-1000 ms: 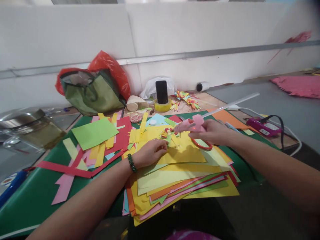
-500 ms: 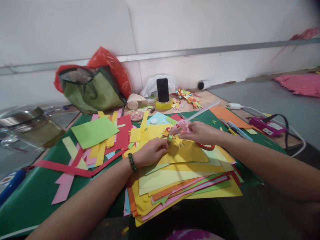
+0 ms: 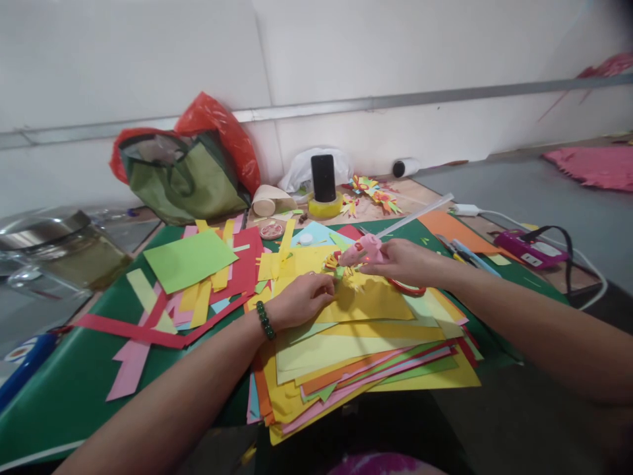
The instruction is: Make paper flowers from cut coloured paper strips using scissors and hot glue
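Pink glue gun gripped in right hand; left hand near paper flower, grip unclear.

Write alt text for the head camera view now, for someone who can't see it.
A right hand holds a pink glue gun near a small multicoloured paper piece, with the left hand on a stack of coloured paper. Behind are a green bag and an upright phone.
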Demonstrator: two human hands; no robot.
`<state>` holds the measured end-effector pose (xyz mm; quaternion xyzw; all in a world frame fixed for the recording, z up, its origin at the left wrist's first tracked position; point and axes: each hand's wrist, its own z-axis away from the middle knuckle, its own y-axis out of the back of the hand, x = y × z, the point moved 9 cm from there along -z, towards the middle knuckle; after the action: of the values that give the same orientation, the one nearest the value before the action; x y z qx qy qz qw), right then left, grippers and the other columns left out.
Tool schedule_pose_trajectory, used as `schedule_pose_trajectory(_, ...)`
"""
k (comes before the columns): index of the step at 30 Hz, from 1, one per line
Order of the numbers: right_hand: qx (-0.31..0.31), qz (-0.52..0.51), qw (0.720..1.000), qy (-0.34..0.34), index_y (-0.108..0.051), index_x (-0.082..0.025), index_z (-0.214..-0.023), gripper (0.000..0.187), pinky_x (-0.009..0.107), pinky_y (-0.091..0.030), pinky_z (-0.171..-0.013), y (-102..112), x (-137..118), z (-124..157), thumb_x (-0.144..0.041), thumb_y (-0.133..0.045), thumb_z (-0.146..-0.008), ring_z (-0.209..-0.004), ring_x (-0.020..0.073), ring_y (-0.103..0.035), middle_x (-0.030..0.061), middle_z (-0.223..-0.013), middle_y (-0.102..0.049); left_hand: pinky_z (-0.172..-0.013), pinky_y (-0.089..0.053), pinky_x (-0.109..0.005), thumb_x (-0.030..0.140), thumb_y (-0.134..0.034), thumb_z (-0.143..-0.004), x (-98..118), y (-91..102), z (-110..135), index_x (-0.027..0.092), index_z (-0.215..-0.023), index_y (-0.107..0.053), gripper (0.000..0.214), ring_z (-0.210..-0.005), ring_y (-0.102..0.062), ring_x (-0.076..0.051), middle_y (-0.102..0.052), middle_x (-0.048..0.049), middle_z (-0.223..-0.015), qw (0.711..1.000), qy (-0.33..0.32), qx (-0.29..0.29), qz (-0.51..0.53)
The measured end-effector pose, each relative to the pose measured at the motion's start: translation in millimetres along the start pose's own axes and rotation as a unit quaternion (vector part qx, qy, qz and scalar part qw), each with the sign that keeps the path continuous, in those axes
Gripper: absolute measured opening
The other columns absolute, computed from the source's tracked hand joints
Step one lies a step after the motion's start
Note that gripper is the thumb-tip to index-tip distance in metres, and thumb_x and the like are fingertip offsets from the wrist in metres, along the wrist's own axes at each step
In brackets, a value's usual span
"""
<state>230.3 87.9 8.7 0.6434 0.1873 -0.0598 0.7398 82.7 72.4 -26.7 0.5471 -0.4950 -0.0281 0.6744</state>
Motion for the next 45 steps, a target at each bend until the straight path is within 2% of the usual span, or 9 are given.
schedule_pose_trajectory(12, -0.005, -0.012, 1.000, -0.014, -0.050, -0.021, -0.053, 0.042, 0.028, -0.027, -0.049, -5.0, 7.7, 0.2, -0.052, -0.061, -0.079, -0.048, 0.0140, -0.043, -0.0020, -0.047, -0.042, -0.080, -0.048, -0.030, 0.018, -0.052, -0.081, -2.5, -1.3, 0.1, 0.021, -0.071, -0.051, 0.010, -0.106, -0.064, -0.023, -0.070, -0.0052, -0.089, 1.000, 0.020, -0.006, 0.015)
schedule_pose_trajectory(14, -0.006, -0.039, 0.999, -0.015, -0.049, -0.021, -0.051, 0.042, 0.027, -0.027, -0.049, -2.5, 12.2, 1.5, -0.052, -0.064, -0.077, -0.047, 0.0136, -0.042, -0.0026, -0.046, -0.041, -0.080, -0.048, -0.030, 0.019, -0.053, -0.081, -3.8, -1.0, 0.5, 0.021, -0.071, -0.052, 0.010, -0.106, -0.063, -0.023, -0.070, -0.0052, -0.090, 0.999, 0.021, -0.005, 0.030)
schedule_pose_trajectory(17, 0.043, -0.129, 0.991, -0.012, -0.046, -0.021, -0.048, 0.046, 0.026, -0.025, -0.046, 13.6, 19.6, 2.8, -0.053, -0.065, -0.075, -0.044, 0.0113, -0.038, -0.0038, -0.043, -0.038, -0.079, -0.048, -0.029, 0.022, -0.055, -0.080, -8.6, 1.6, -0.4, 0.020, -0.072, -0.056, 0.008, -0.099, -0.064, -0.022, -0.069, -0.0052, -0.089, 0.997, 0.029, 0.011, 0.069)
schedule_pose_trajectory(20, 0.093, -0.264, 0.959, -0.042, -0.046, -0.021, -0.049, 0.046, 0.024, -0.025, -0.042, 23.6, 31.1, -2.1, -0.053, -0.066, -0.076, -0.042, 0.0092, -0.036, -0.0038, -0.043, -0.041, -0.071, -0.049, -0.027, 0.029, -0.059, -0.078, -15.9, 11.5, -2.6, 0.018, -0.073, -0.060, 0.012, -0.081, -0.062, -0.018, -0.068, -0.0045, -0.083, 0.989, 0.048, 0.069, 0.125)
schedule_pose_trajectory(24, 0.101, -0.451, 0.885, -0.064, -0.055, -0.017, -0.057, 0.032, 0.022, -0.031, -0.041, 10.9, 33.1, -21.7, -0.040, -0.065, -0.078, -0.043, 0.0082, -0.043, -0.0007, -0.049, -0.052, -0.062, -0.047, -0.025, 0.033, -0.064, -0.074, -23.8, 18.0, -5.9, 0.017, -0.070, -0.061, 0.017, -0.063, -0.056, -0.013, -0.064, -0.0012, -0.067, 0.967, 0.093, 0.116, 0.207)
schedule_pose_trajectory(26, 0.108, -0.487, 0.865, -0.054, -0.052, -0.017, -0.054, 0.028, 0.021, -0.032, -0.041, 4.0, 28.1, -33.3, -0.030, -0.066, -0.074, -0.043, 0.0077, -0.043, -0.0014, -0.047, -0.051, -0.060, -0.047, -0.024, 0.032, -0.067, -0.069, -26.3, 19.6, -7.9, 0.016, -0.069, -0.062, 0.016, -0.060, -0.056, -0.012, -0.064, -0.0004, -0.065, 0.954, 0.116, 0.133, 0.240)
schedule_pose_trajectory(30, 0.153, -0.450, 0.879, -0.043, -0.047, -0.019, -0.054, 0.023, 0.022, -0.036, -0.042, -5.2, 22.4, -53.2, -0.022, -0.065, -0.069, -0.044, 0.0089, -0.046, -0.0024, -0.047, -0.051, -0.053, -0.047, -0.023, 0.025, -0.073, -0.060, -34.1, 23.3, -12.3, 0.017, -0.064, -0.059, 0.016, -0.052, -0.056, -0.011, -0.061, 0.0018, -0.057, 0.935, 0.165, 0.163, 0.269)
schedule_pose_trajectory(36, 0.175, -0.380, 0.907, -0.041, -0.053, -0.019, -0.071, 0.022, 0.022, -0.038, -0.048, -25.8, 22.1, -67.4, -0.018, -0.070, -0.057, -0.052, 0.0115, -0.051, -0.0063, -0.057, -0.055, -0.046, -0.044, -0.021, 0.022, -0.069, -0.060, -36.2, 28.0, -20.7, 0.018, -0.059, -0.063, 0.007, -0.048, -0.054, -0.011, -0.060, 0.0024, -0.052, 0.943, 0.176, 0.174, 0.222)
schedule_pose_trajectory(45, 0.150, -0.321, 0.935, -0.024, -0.062, -0.015, -0.090, 0.027, 0.025, -0.040, -0.055, -38.1, 17.4, -69.2, -0.022, -0.068, -0.065, -0.061, 0.0164, -0.058, -0.0017, -0.069, -0.063, -0.068, -0.047, -0.027, 0.017, -0.059, -0.068, -37.4, 26.2, -23.7, 0.017, -0.066, -0.069, 0.010, -0.063, -0.061, -0.016, -0.063, 0.0014, -0.056, 0.961, 0.175, 0.210, 0.044)
